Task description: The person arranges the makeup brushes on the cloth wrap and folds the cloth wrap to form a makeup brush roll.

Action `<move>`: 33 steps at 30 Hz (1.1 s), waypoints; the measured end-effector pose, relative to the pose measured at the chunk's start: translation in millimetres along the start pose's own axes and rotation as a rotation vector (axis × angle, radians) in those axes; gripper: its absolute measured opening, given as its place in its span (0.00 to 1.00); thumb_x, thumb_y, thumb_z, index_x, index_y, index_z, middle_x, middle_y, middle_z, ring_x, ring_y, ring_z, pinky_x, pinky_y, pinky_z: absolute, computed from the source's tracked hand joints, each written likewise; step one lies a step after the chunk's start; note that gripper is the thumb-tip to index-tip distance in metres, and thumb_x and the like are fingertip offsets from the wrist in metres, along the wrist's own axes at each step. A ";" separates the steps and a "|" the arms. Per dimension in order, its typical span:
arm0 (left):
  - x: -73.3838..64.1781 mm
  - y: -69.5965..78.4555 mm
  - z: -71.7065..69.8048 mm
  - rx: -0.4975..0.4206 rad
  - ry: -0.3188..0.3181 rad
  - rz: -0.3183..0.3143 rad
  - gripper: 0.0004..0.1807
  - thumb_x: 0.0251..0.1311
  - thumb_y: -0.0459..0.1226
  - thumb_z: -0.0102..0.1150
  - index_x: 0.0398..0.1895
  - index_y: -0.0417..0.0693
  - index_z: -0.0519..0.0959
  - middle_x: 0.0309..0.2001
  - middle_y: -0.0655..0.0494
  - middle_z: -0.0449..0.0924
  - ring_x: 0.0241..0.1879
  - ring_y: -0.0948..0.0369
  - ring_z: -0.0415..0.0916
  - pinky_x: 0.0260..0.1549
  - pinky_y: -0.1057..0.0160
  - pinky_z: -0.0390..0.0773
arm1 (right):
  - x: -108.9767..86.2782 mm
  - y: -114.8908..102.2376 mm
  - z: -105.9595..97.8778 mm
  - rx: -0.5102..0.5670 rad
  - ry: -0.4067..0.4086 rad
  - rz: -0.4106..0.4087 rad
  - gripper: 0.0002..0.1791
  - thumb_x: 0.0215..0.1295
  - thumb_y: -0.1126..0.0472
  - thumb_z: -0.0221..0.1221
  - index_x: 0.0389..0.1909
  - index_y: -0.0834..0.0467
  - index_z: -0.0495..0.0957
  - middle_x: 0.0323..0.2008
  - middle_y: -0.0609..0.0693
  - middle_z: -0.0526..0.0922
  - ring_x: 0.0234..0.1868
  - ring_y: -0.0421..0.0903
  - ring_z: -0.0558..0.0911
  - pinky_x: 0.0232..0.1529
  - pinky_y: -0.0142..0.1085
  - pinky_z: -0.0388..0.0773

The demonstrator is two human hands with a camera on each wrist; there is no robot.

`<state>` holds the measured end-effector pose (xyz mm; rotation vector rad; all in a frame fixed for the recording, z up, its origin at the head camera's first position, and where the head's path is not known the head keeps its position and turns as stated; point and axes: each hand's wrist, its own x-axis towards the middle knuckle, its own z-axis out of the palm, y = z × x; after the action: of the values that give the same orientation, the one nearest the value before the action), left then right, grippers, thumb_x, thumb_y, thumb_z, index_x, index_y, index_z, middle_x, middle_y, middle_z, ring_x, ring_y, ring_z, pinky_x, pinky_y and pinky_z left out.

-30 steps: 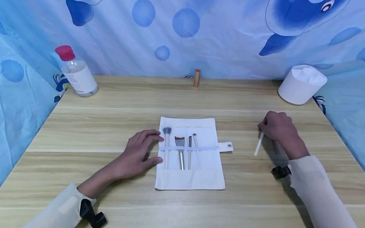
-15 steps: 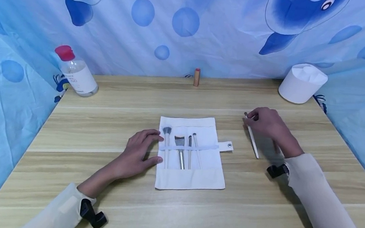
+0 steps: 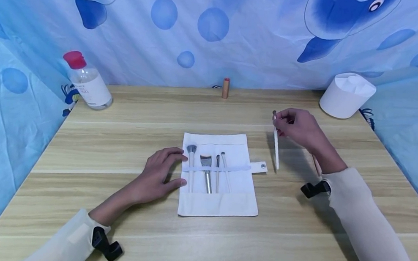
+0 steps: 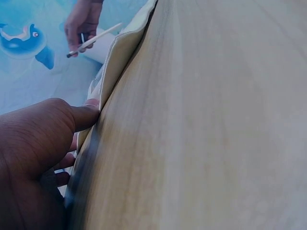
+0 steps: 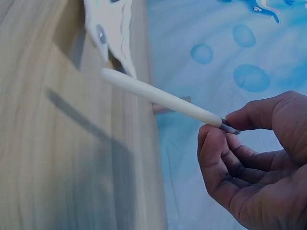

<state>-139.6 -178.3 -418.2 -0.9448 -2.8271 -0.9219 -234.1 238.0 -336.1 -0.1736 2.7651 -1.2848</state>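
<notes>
My right hand (image 3: 301,127) pinches a slim makeup brush (image 3: 275,146) near its dark head, the white handle hanging down, to the right of a white cloth brush roll (image 3: 220,206). In the right wrist view, thumb and forefinger grip that brush (image 5: 160,98) just by the bristles. The roll lies unfolded, with a fluffy brush (image 3: 191,158), a wide flat brush (image 3: 206,164) and two thin brushes (image 3: 217,174) under its elastic band. My left hand (image 3: 158,176) rests at the roll's left edge, fingers spread and thumb touching the cloth.
A clear bottle with a red cap (image 3: 92,88) stands at the back left, a small brown tube (image 3: 225,89) at the back middle. At the back right is a white paper roll (image 3: 346,96). A pinkish stick (image 3: 317,164) shows partly behind my right wrist.
My right hand has moved left and toward the back with the makeup brush, which now hangs more upright and nearer the brush roll. My left hand has stayed in place.
</notes>
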 end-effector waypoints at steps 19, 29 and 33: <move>-1.1 -2.3 0.2 -0.002 0.004 0.007 0.32 0.65 0.50 0.65 0.68 0.49 0.68 0.72 0.49 0.59 0.73 0.49 0.51 0.65 0.36 0.47 | 16.2 -25.8 33.0 0.323 -0.030 -0.149 0.15 0.70 0.57 0.62 0.47 0.65 0.76 0.41 0.61 0.79 0.38 0.60 0.83 0.38 0.40 0.83; -1.1 0.7 0.0 -0.009 0.007 0.009 0.32 0.64 0.49 0.66 0.67 0.47 0.68 0.72 0.47 0.59 0.73 0.48 0.51 0.66 0.37 0.46 | 16.9 -34.1 53.5 0.396 -0.109 -0.176 0.14 0.70 0.57 0.63 0.47 0.63 0.75 0.38 0.62 0.82 0.39 0.64 0.83 0.44 0.50 0.82; -0.5 2.8 -1.3 -0.006 0.012 0.011 0.33 0.64 0.49 0.67 0.67 0.46 0.68 0.72 0.47 0.59 0.72 0.48 0.52 0.66 0.37 0.46 | 18.5 -34.9 61.1 0.398 -0.123 -0.175 0.14 0.71 0.57 0.62 0.48 0.63 0.74 0.37 0.62 0.82 0.40 0.68 0.81 0.46 0.57 0.80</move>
<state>-137.9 -177.5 -415.7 -0.9517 -2.8081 -0.9320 -242.4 166.9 -349.2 -0.4531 2.3766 -1.7684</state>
